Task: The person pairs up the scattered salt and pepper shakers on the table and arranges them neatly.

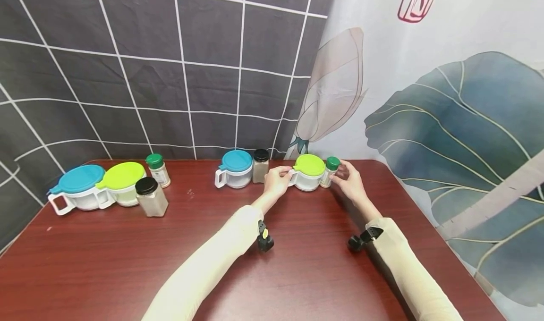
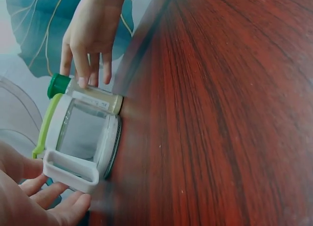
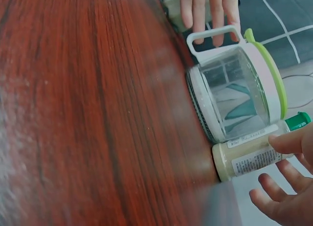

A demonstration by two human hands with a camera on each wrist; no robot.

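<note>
A clear jar with a lime-green lid (image 1: 310, 164) and white handle (image 2: 73, 169) stands at the table's back right. My left hand (image 1: 277, 183) is at this handle, its loosely extended fingers (image 3: 198, 18) beside and behind it. Against the jar's other side stands a green-capped seasoning bottle (image 3: 252, 155), upright and touching it. My right hand (image 1: 350, 183) touches the bottle with its thumb (image 3: 288, 142); the other fingers are spread on its far side. Just left of my left hand are a black-capped shaker (image 1: 260, 167) and a blue-lidded jar (image 1: 236, 167).
Farther left on the reddish-brown table (image 1: 297, 264) stand another blue-lidded jar (image 1: 82, 181), a lime-lidded jar (image 1: 123, 179), a green-capped bottle (image 1: 159, 173) and a black-capped shaker (image 1: 151, 199). A dark gridded cloth (image 1: 212, 89) and a leaf-printed curtain (image 1: 442, 118) hang behind.
</note>
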